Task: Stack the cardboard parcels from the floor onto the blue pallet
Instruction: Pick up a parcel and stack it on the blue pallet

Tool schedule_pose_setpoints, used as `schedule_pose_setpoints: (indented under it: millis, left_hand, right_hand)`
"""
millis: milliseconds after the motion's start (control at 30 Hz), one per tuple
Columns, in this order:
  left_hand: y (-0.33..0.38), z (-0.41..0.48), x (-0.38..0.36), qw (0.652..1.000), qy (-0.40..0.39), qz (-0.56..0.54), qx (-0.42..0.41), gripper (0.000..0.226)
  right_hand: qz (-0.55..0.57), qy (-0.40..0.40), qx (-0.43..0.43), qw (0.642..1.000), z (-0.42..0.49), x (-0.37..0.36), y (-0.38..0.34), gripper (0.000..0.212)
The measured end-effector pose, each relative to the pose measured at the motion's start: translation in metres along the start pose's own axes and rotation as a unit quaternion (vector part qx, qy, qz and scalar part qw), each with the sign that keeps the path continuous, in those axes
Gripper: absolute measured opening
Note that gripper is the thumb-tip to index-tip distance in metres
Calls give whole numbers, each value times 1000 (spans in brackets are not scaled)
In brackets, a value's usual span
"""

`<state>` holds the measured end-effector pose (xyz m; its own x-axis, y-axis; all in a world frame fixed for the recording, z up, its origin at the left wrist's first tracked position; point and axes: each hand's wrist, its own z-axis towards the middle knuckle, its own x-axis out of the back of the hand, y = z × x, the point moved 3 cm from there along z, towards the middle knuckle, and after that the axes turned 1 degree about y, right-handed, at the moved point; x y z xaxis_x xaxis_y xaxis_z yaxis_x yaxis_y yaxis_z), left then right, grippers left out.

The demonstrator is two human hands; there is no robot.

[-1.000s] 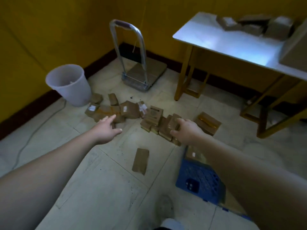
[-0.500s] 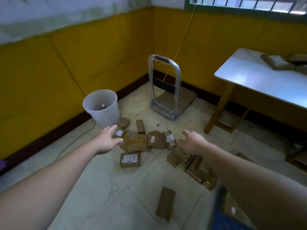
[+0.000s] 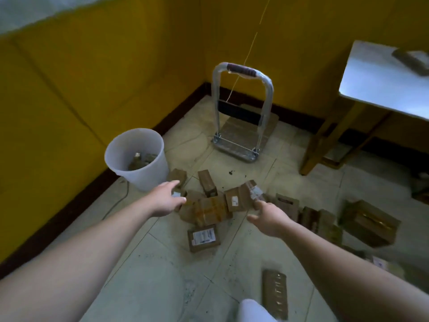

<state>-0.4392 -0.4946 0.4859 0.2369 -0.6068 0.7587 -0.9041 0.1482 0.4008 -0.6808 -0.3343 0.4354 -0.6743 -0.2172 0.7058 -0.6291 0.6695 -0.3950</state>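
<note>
Several brown cardboard parcels lie scattered on the tiled floor. A wide taped parcel (image 3: 209,211) sits in the middle of the heap, with a labelled parcel (image 3: 203,238) just in front of it. My left hand (image 3: 166,199) reaches out with straight fingers over the heap's left edge and holds nothing. My right hand (image 3: 269,217) hangs open beside a parcel with a white label (image 3: 236,201). A larger box (image 3: 369,223) lies to the right. A flat parcel (image 3: 275,291) lies near my foot. The blue pallet is out of view.
A white plastic bucket (image 3: 137,159) stands by the yellow wall at left. A folding hand trolley (image 3: 241,138) stands in the corner. A table with a metal top (image 3: 385,82) and wooden legs is at right. A cable runs along the floor.
The view has swung left and up, so the blue pallet has left the frame. Both hands have moved from the right-hand parcels toward the heap beside the bucket.
</note>
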Motion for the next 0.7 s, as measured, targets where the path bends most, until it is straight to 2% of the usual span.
schedule_pose_setpoints:
  millis: [167,400,567,700]
  left_hand:
    - [-1,82,1,998,-57,27,5,69]
    - [-6,217,-44,988,-130,78,-2,68]
    - [-26,317,-105,973,-189,128,-15,69]
    - [-51,405,-169,972,-204,111,-37,69]
  right_hand:
    - [46,5,-62,997,59,-8,3,71]
    - [132,-9,-146,980,175,-41,9,68]
    - [213,-28,-202,955,245,-109,13,68]
    - [295,-8,-241,925,314,-185,17,68]
